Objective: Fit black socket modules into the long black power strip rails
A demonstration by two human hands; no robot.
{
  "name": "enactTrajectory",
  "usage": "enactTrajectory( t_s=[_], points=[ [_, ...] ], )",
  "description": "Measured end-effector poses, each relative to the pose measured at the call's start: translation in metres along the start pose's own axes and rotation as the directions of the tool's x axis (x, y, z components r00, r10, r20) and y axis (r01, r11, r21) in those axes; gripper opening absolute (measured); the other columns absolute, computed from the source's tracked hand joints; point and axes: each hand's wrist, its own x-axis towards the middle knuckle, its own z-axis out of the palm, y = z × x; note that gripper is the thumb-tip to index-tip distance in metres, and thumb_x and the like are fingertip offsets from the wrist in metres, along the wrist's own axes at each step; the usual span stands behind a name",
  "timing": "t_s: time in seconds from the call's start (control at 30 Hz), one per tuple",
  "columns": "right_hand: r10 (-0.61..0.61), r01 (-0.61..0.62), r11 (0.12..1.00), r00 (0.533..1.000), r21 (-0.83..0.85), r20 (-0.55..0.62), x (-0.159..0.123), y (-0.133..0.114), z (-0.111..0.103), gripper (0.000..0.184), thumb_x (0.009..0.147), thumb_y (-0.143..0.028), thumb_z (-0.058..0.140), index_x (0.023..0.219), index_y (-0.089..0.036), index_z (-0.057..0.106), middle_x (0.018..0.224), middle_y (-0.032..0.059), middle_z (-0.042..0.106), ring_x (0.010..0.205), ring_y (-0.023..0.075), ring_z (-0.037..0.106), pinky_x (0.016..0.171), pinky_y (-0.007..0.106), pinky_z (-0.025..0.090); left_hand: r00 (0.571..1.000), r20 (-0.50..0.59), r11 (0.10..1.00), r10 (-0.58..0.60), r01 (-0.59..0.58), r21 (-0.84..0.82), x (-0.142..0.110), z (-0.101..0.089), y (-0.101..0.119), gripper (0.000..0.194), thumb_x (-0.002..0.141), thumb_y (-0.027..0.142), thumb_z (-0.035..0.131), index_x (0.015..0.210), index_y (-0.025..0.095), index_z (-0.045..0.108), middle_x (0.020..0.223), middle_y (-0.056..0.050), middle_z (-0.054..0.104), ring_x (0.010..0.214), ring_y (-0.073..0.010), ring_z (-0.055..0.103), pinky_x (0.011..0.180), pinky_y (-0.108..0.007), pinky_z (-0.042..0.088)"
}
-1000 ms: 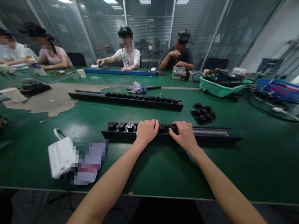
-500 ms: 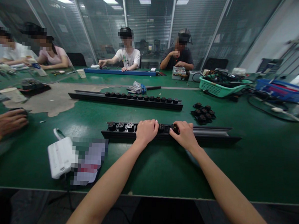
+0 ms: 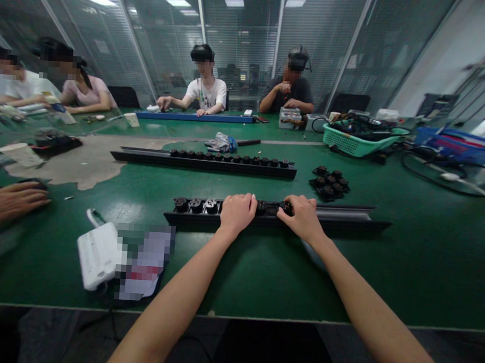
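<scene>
A long black channel (image 3: 350, 226) lies across the green table in front of me. At its left part sit several round black socket modules (image 3: 196, 205). Over the channel's middle, my left hand (image 3: 238, 211) is closed round its rim, and its fingertips are hidden behind. Another module (image 3: 260, 208) shows just right of that hand. My right hand (image 3: 303, 217) grips a black socket module (image 3: 286, 208) between thumb and fingers, at the channel, with a dark gap to its left. Whether this module touches the channel floor I cannot tell.
Beyond lies a second black channel (image 3: 202, 165) holding a row of modules. A pile of loose modules (image 3: 330, 184) is to its right. A white device (image 3: 100, 255) and a phone (image 3: 147, 263) lie near left. Another person's hand (image 3: 15, 203) is at far left.
My right hand and the module in it have shifted slightly right along the channel. My left hand stays put. The other person's hand at far left has moved a little right.
</scene>
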Motion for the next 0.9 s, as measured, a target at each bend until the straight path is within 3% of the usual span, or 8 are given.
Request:
enactTrajectory(
  t_s=[0.27,0.43,0.53,0.6,0.7,0.8,0.9],
  points=[
    [0.031,-0.032,0.999,0.999,0.027,0.022,0.001,0.002,0.005,0.021,0.083,-0.040,0.053,0.090,-0.020,0.054,0.082,0.0063,0.064,0.081,0.0236,0.056,0.081,0.037,0.033,1.000,0.018,1.000,-0.010,0.010,0.000,0.000,0.000,-0.001,0.047,0.102,0.036,0.026,0.087,0.018,0.066,0.088,-0.011,0.072,0.082,-0.0219,0.067,0.077,-0.033,0.042],
    [0.062,-0.085,0.990,0.981,0.117,0.181,0.010,0.007,-0.001,0.019,0.081,-0.037,0.054,0.090,-0.022,0.047,0.077,0.0025,0.060,0.069,0.0201,0.054,0.071,0.033,0.035,1.000,0.006,1.000,-0.001,0.001,-0.013,0.000,-0.001,0.000,0.046,0.102,0.035,0.027,0.084,0.017,0.066,0.087,-0.011,0.072,0.080,-0.0231,0.067,0.075,-0.034,0.041],
    [0.001,-0.076,0.970,0.950,0.229,0.313,0.016,0.015,-0.009,0.022,0.083,-0.041,0.056,0.091,-0.023,0.045,0.071,-0.0017,0.055,0.064,0.0175,0.051,0.064,0.030,0.035,1.000,0.002,1.000,-0.003,0.003,-0.007,0.000,-0.002,0.000,0.046,0.102,0.036,0.027,0.084,0.017,0.066,0.086,-0.010,0.072,0.079,-0.0224,0.067,0.074,-0.033,0.041],
    [-0.062,-0.048,0.952,0.938,0.303,0.342,0.015,0.020,-0.014,0.026,0.084,-0.047,0.056,0.091,-0.024,0.045,0.067,-0.0037,0.052,0.061,0.0164,0.049,0.061,0.028,0.035,1.000,-0.005,1.000,-0.006,0.006,-0.005,0.000,-0.002,0.001,0.046,0.102,0.035,0.027,0.084,0.017,0.065,0.087,-0.010,0.072,0.080,-0.0228,0.067,0.073,-0.033,0.041],
    [-0.083,-0.002,0.953,0.959,0.301,0.272,0.009,0.023,-0.013,0.032,0.087,-0.054,0.054,0.092,-0.023,0.050,0.066,-0.0030,0.052,0.061,0.0163,0.048,0.061,0.029,0.035,1.000,-0.003,1.000,-0.005,0.005,-0.015,0.000,-0.002,0.001,0.045,0.102,0.035,0.028,0.084,0.018,0.065,0.087,-0.010,0.072,0.080,-0.0232,0.067,0.074,-0.034,0.041],
    [-0.017,-0.005,0.986,0.992,0.168,0.128,0.001,0.018,-0.006,0.032,0.089,-0.052,0.051,0.096,-0.021,0.056,0.075,0.0018,0.060,0.067,0.0185,0.054,0.066,0.031,0.036,1.000,-0.005,1.000,-0.002,0.002,-0.016,0.000,-0.002,0.000,0.045,0.102,0.035,0.028,0.084,0.018,0.065,0.086,-0.010,0.072,0.079,-0.0225,0.067,0.073,-0.033,0.040],
    [0.003,-0.010,0.996,0.997,0.084,0.076,-0.003,0.013,-0.001,0.031,0.090,-0.048,0.051,0.100,-0.020,0.059,0.086,0.0055,0.066,0.075,0.0203,0.058,0.072,0.033,0.038,1.000,-0.005,1.000,-0.005,0.005,0.001,0.001,-0.001,0.000,0.046,0.102,0.036,0.027,0.085,0.017,0.065,0.087,-0.010,0.072,0.079,-0.0222,0.066,0.073,-0.033,0.040]
  ],
)
